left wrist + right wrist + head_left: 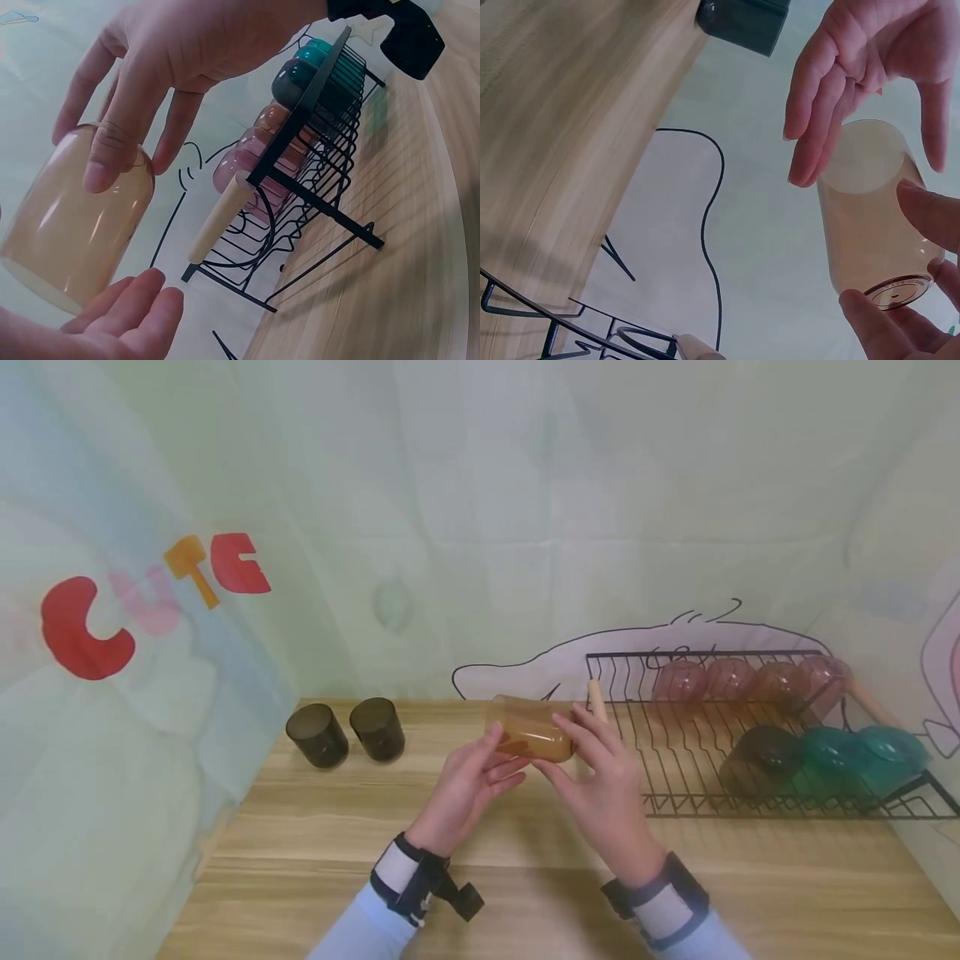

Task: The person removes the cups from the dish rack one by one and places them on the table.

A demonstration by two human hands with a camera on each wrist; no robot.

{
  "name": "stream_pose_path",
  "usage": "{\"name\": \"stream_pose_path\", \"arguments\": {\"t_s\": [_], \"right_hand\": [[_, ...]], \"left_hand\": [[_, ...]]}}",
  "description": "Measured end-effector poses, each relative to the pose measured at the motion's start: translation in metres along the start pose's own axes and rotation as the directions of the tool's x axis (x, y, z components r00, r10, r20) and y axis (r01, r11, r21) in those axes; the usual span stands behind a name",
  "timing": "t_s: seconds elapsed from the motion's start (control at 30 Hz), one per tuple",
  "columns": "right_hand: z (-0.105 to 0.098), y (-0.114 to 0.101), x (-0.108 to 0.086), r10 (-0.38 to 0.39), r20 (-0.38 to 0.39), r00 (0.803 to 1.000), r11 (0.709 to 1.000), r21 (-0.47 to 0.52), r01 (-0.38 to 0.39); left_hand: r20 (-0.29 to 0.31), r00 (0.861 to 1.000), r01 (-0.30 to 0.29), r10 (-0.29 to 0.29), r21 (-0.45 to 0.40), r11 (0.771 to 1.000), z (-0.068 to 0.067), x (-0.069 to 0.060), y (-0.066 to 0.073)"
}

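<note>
In the head view an amber glass cup (pixel 531 728) lies on its side in mid-air, above the back of the table. My right hand (pixel 611 781) grips it round the closed base, fingers on one side and thumb on the other. Toward the open rim, my left hand (pixel 463 789) has its thumb and fingers stretched out around the cup's mouth. The right wrist view shows those left fingers (pixel 817 112) fairly straight near the rim; whether they touch the glass, I cannot tell. The left wrist view also shows the cup (pixel 79 217), held by its base.
A black wire dish rack (pixel 697 817) with wooden handles stands on the right, holding several upturned pink, amber, dark and teal cups (pixel 828 756). Two dark grey cups, one (pixel 317 735) and another (pixel 377 729), stand upright at the table's back left. A printed curtain (pixel 480 527) hangs behind.
</note>
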State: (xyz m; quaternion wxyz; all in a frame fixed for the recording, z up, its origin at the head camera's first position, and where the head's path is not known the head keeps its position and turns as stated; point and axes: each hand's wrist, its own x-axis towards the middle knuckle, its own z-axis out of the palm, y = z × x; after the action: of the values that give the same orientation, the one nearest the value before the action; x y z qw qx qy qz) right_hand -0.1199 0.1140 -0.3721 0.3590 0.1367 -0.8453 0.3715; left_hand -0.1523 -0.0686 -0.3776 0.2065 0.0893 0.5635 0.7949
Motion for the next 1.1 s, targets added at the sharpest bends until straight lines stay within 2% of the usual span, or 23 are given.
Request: {"name": "stream_pose_path", "arguments": {"t_s": [0.2, 0.63, 0.87, 1.1], "right_hand": [[0.0006, -0.001, -0.0023, 0.019, 0.012, 1.0, 0.999, 0.045, -0.019], [0.0005, -0.0003, -0.0085, 0.067, 0.06, 0.996, 0.995, 0.064, -0.071], [0.0007, 0.0009, -0.0089, 0.081, 0.089, 0.993, 0.996, 0.023, -0.083], [0.0009, 0.0041, -0.0072, 0.043, 0.132, 0.99, 0.998, -0.041, -0.038]], "left_hand": [[-0.021, 1.0, 0.007, -0.008, -0.027, 1.0, 0.0004, -0.0003, 0.0005], [-0.069, 0.998, -0.012, 0.009, -0.035, 0.999, -0.0001, -0.0004, 0.0011], [-0.098, 0.994, -0.051, 0.043, -0.085, 0.995, -0.0001, -0.0004, 0.0035], [-0.174, 0.982, -0.089, 0.074, -0.079, 0.993, -0.0018, 0.0002, 0.0075]]}}
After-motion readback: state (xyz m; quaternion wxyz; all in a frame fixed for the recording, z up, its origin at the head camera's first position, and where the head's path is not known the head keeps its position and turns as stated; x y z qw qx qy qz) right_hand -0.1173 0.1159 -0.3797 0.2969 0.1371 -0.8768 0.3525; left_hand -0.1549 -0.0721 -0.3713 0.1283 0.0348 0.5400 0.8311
